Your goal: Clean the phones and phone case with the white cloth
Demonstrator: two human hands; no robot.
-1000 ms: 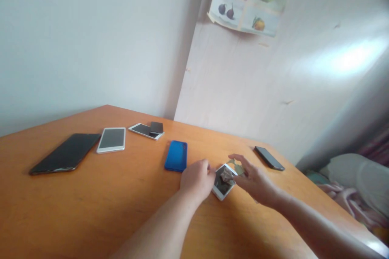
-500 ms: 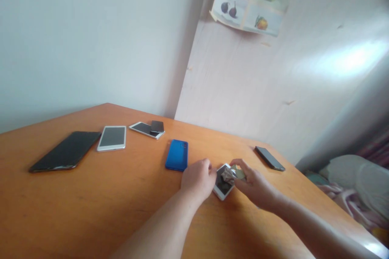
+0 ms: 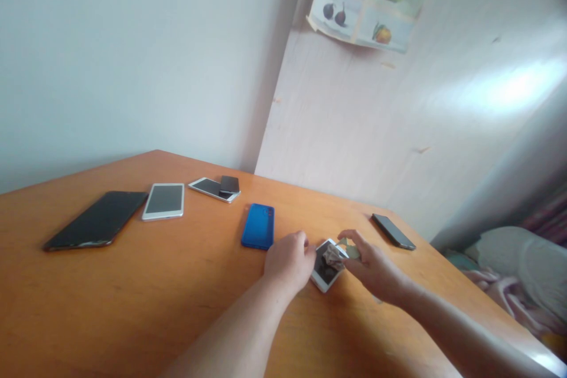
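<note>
A white-framed phone (image 3: 319,277) with a dark screen lies at a slant on the table between my hands. My left hand (image 3: 289,261) is curled against its left edge, thumb and fingers by the rim, seeming to grip it. Pinched in my right hand (image 3: 374,269) is a crumpled grey and pale green cloth (image 3: 334,256), its grey end resting on the screen. The cloth covers part of the phone's right side. Just beyond my left hand sits a blue phone case (image 3: 258,227).
On the wooden table (image 3: 177,289) lie a large black tablet (image 3: 97,221), a white tablet (image 3: 165,201), a white phone (image 3: 206,188) with a small black phone (image 3: 230,183) on it, and a dark phone (image 3: 393,231) at right. Walls rise behind; bedding (image 3: 518,271) lies beyond the right edge.
My right hand has shifted very slightly to the right, with the cloth still on the screen. My left hand and the phone have stayed where they were.
</note>
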